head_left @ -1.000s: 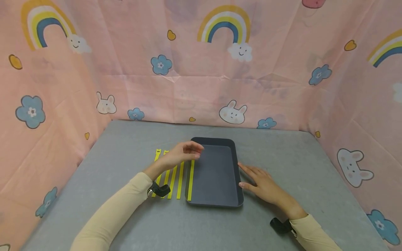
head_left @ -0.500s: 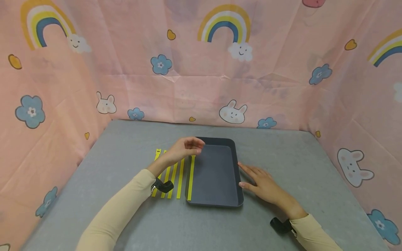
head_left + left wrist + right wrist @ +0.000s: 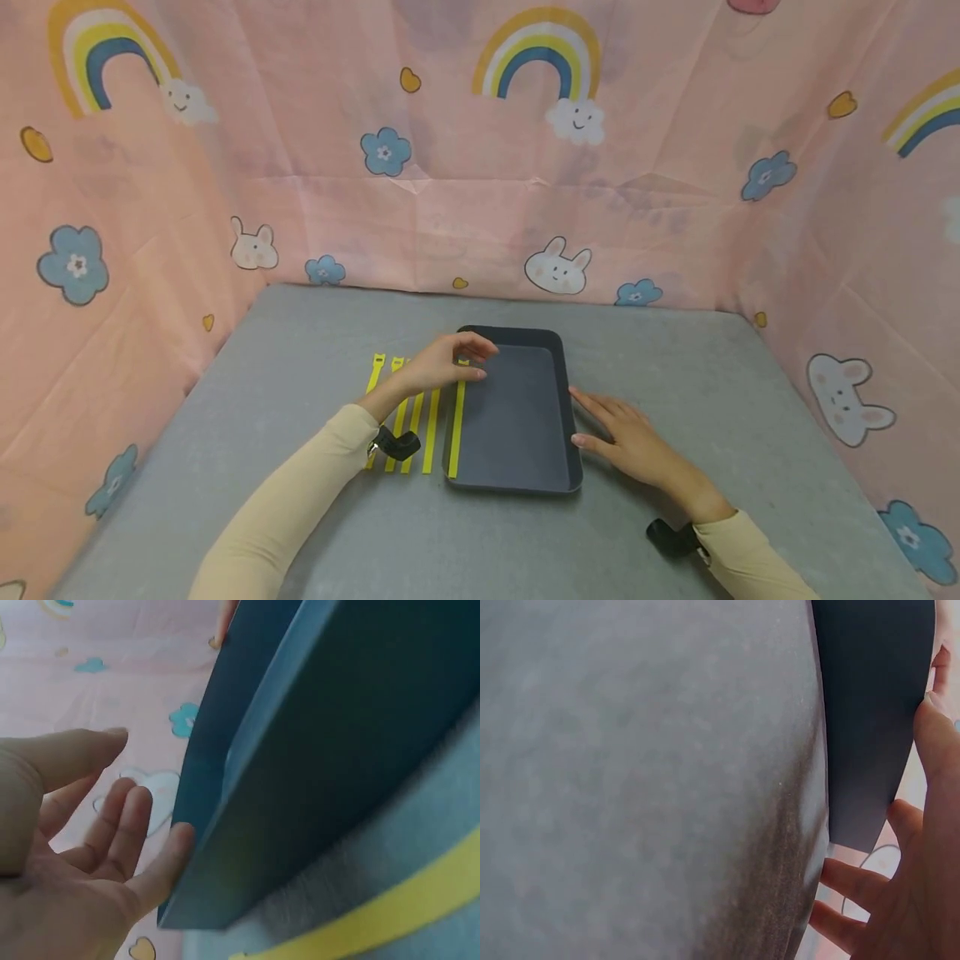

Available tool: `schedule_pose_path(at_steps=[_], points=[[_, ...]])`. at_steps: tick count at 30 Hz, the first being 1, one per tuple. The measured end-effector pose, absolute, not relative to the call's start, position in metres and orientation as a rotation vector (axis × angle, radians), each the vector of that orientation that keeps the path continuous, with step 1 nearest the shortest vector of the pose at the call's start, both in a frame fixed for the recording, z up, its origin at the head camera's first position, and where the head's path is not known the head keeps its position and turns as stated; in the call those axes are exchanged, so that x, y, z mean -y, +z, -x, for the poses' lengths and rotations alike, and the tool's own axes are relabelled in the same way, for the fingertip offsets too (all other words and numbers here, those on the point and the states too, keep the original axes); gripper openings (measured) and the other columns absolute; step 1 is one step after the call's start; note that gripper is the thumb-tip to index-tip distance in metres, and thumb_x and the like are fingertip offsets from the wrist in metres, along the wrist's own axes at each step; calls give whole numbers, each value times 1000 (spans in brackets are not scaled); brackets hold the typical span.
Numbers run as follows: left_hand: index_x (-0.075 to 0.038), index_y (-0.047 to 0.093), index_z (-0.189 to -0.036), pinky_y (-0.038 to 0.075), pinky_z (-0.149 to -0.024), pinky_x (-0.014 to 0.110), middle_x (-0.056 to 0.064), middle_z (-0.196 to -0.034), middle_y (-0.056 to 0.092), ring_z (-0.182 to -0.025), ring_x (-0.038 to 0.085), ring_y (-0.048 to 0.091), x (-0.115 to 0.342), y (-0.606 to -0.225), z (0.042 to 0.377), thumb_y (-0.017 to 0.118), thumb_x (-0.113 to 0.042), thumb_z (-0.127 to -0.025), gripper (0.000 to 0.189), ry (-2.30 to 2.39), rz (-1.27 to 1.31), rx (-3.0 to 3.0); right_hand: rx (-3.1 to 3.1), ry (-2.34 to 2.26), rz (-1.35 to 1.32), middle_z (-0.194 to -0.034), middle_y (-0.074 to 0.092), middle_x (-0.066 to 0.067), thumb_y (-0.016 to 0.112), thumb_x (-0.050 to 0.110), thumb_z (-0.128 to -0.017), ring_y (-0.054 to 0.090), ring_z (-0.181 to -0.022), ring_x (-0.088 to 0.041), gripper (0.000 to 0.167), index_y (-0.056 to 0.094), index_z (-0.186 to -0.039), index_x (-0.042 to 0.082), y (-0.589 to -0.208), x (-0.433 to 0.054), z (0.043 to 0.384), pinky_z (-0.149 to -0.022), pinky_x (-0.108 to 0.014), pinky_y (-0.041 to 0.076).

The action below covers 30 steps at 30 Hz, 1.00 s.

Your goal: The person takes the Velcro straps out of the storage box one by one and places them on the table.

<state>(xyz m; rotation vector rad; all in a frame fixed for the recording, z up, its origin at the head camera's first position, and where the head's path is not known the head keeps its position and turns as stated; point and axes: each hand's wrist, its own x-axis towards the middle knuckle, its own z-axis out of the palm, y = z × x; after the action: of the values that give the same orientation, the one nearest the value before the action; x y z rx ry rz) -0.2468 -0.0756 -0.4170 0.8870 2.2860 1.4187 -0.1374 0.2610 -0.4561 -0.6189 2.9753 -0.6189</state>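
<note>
A dark grey rectangular tray [image 3: 517, 417] lies on the table with its long side running away from me. Over its left rim hovers my left hand [image 3: 441, 365], fingers loosely bent, thumb apart and nothing between them. In the left wrist view, one finger of that hand [image 3: 90, 889] is right at the tray's side wall [image 3: 285, 817]. A yellow slotted-head strap [image 3: 456, 429] runs along the tray's left side, its head partly behind the fingers. My right hand [image 3: 630, 442] rests beside the right rim, with fingertips and thumb against the tray wall [image 3: 870, 727].
Several more yellow straps [image 3: 431, 433] lie side by side left of the tray, partly covered by my left forearm. Black cameras [image 3: 397, 444] sit on both wrists. Pink patterned cloth [image 3: 465, 217] encloses the grey table [image 3: 675, 358] at the back and sides.
My left hand has shifted slightly right over the tray, its fingers staying loose. The right hand, tray and straps stay where they were.
</note>
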Motion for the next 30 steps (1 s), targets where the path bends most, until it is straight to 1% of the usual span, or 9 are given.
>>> schedule_pose_path(at_steps=[1,3,7,9,15,22,26,30], points=[[-11,61,-130,53,-99,39,18,-136,59,-124,31,59,74,-416,246,70,-10,-92,39,1412,-901,-2284,-2976,-620,619,-154,43,-15,56,51,-97,38,-140,-48,72,24,-158,31,-456,-261,138,-108,-73,25],[-7,60,-131,52,-101,41,18,-137,58,-125,33,58,72,-416,243,69,-7,-92,40,1430,-899,-2268,-2978,-621,621,-154,43,-15,56,51,-97,38,-140,-48,72,24,-158,31,-456,-261,138,-108,-73,25],[-2,57,-133,52,-102,40,20,-138,56,-126,37,56,68,-419,237,68,-4,-92,42,1469,-851,-2266,-2981,-605,627,-153,45,-15,56,51,-97,38,-140,-48,72,24,-158,31,-455,-261,138,-108,-72,26],[-2,55,-135,51,-104,41,21,-140,54,-127,38,55,65,-420,234,68,-3,-92,45,1473,-824,-2271,-2979,-604,624,-153,45,-15,56,52,-97,38,-140,-47,72,24,-158,31,-455,-261,138,-108,-72,26],[-4,44,-144,42,-111,51,22,-147,46,-135,37,47,54,-420,222,66,-3,-92,56,1477,-721,-2290,-2973,-613,614,-153,44,-15,56,51,-97,38,-140,-47,72,24,-158,31,-455,-260,137,-108,-72,25],[-10,33,-150,35,-117,52,17,-153,35,-144,36,36,41,-420,206,65,-8,-94,65,1478,-543,-2330,-2974,-614,612,-154,44,-14,56,52,-97,38,-141,-47,72,25,-158,31,-454,-260,137,-108,-72,25],[-9,30,-152,30,-119,53,19,-156,31,-148,37,30,36,-421,201,63,-10,-95,66,1520,-469,-2316,-2976,-611,614,-154,44,-15,56,51,-97,38,-140,-47,72,25,-158,30,-454,-260,137,-108,-73,25],[-9,28,-153,26,-121,53,19,-158,29,-151,37,23,34,-425,200,62,-13,-96,66,1499,-454,-2323,-2977,-606,615,-154,44,-15,56,51,-97,39,-140,-47,72,25,-158,30,-455,-260,137,-107,-73,25]])
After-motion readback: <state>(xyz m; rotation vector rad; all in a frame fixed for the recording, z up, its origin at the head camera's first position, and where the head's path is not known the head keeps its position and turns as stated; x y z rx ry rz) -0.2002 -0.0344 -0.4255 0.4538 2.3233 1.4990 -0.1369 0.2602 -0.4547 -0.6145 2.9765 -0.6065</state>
